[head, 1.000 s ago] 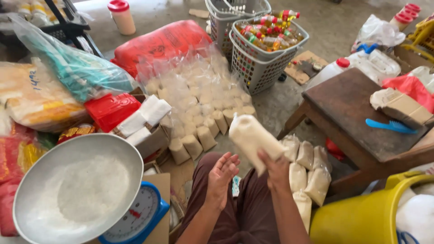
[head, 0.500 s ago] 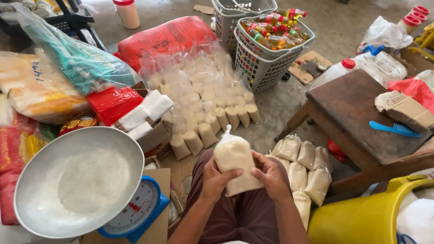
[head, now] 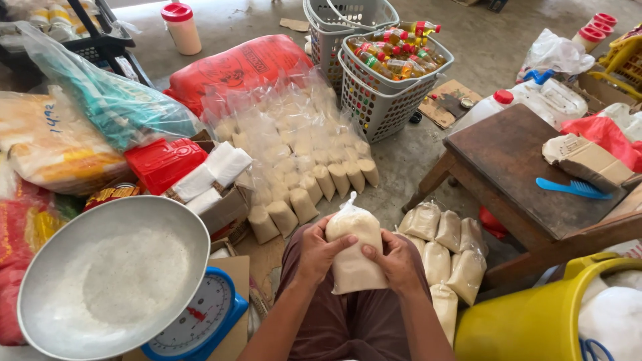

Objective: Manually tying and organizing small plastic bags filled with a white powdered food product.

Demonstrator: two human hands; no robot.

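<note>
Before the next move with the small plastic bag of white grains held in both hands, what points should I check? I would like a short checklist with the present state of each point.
1. Both hands on the bag of white grains: ok, left hand and right hand grip its sides.
2. Bag upright: ok, its twisted top points up.
3. Top tied shut: cannot tell, no knot or band shows.
4. Leaks: ok, no grains seen falling on the lap.
5. Room beside the finished bags on the floor: ok, bare floor shows near them.
6. Scale pan: ok, it holds grains and sits level on the blue scale.
</note>
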